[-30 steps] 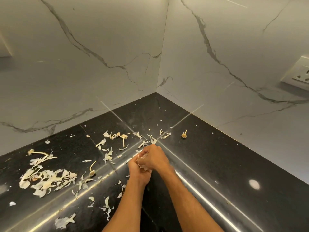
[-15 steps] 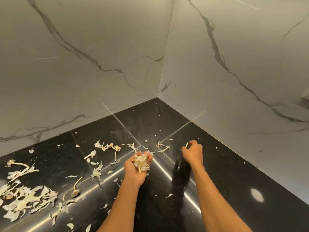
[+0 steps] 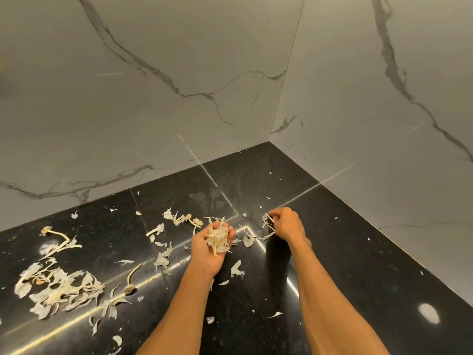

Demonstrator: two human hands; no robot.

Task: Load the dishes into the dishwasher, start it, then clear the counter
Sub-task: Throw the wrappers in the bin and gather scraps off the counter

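Dry, pale garlic peels and stalks lie scattered over the black granite counter (image 3: 345, 252). My left hand (image 3: 208, 248) is palm up and cupped round a small heap of gathered peels (image 3: 217, 238). My right hand (image 3: 286, 224) is further right, knuckles up, its fingertips pinching a few thin peel scraps (image 3: 267, 222) on the counter. A big pile of peels (image 3: 56, 290) sits at the left. Loose pieces (image 3: 179, 219) lie just beyond my left hand.
Two marble-patterned walls (image 3: 179, 73) meet in a corner behind the counter and close it off at the back and right. Single peels (image 3: 236, 269) lie between my forearms. A ceiling-light reflection (image 3: 428, 313) shines at the lower right.
My hands have come apart: the left turned palm up with the gathered peels, the right reached out to the right and now pinches scraps closer to the left hand.
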